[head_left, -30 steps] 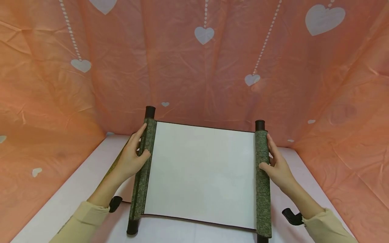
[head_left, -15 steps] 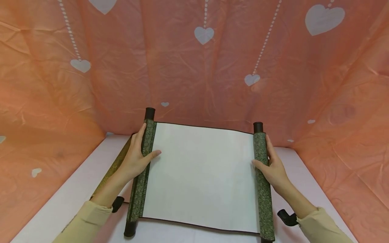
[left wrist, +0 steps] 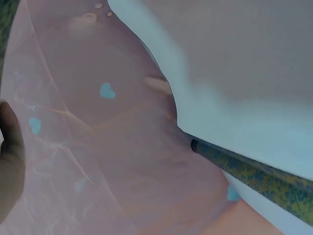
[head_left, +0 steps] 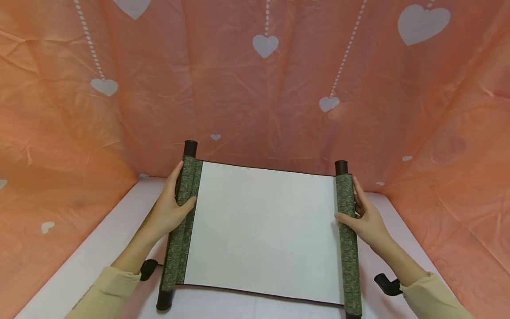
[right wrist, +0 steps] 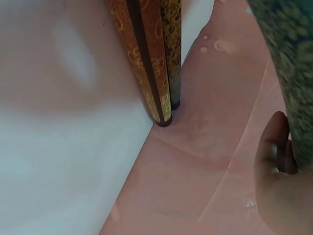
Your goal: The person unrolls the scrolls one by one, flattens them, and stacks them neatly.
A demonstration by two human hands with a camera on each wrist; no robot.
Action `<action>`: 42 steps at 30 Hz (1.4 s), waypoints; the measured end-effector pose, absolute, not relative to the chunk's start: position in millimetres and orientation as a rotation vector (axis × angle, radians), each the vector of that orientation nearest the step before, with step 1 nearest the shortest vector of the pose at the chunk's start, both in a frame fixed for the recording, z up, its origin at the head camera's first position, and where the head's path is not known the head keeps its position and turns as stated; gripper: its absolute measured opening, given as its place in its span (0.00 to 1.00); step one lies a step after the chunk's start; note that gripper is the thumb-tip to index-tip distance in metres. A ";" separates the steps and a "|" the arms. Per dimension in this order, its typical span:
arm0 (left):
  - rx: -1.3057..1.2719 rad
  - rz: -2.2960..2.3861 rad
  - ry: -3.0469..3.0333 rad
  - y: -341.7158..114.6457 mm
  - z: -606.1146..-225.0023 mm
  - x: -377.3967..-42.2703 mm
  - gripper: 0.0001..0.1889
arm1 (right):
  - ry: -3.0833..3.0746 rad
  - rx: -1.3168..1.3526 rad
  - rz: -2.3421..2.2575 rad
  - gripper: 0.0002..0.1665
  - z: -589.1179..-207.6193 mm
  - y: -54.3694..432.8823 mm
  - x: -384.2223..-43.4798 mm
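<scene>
A hanging scroll with blank white paper is held partly unrolled between two green brocade rolls with dark end knobs. My left hand grips the left roll, thumb across its front and fingers along its outer side. At the other end, my right hand holds the right roll with the thumb over the brocade near the paper's edge. In the right wrist view the right hand is beside the green roll. Only part of the left hand shows in the left wrist view.
Behind my left forearm lies another scroll, mostly hidden, with a gold edge. Orange-gold brocade rolls stand out in the right wrist view. A pale table lies beneath, enclosed by pink-orange cloth printed with hearts.
The left roll has shifted slightly left, showing a wider green strip beside the paper. My left thumb reached onto the paper half a second ago and is now back at the roll.
</scene>
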State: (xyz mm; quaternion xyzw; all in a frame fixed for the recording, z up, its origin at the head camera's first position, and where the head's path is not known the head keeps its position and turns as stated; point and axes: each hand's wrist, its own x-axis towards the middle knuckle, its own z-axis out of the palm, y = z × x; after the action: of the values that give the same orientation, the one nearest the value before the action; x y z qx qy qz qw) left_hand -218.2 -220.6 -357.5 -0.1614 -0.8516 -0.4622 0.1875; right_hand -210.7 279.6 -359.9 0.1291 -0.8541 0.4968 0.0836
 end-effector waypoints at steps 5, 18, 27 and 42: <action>-0.464 -1.240 -2.383 -227.0 -358.2 -217.6 0.53 | -2.578 0.354 1.461 0.63 -357.7 285.2 -210.6; -0.441 -1.057 -2.358 -239.2 -362.9 -211.4 0.46 | -2.510 0.377 1.621 0.57 -359.3 291.9 -211.4; -0.507 -1.031 -2.380 -244.1 -365.1 -211.0 0.33 | -2.496 0.317 1.605 0.51 -359.2 294.5 -218.3; -0.552 -0.882 -2.354 -242.0 -368.3 -214.8 0.34 | -2.626 0.359 1.366 0.64 -363.9 296.9 -219.5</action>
State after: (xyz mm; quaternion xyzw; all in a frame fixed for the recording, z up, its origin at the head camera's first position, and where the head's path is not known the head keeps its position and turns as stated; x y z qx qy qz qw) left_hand -214.8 -242.0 -368.3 -0.2060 -0.8780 -0.3291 0.2800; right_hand -219.5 296.9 -363.9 0.1201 -0.8778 0.4568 0.0800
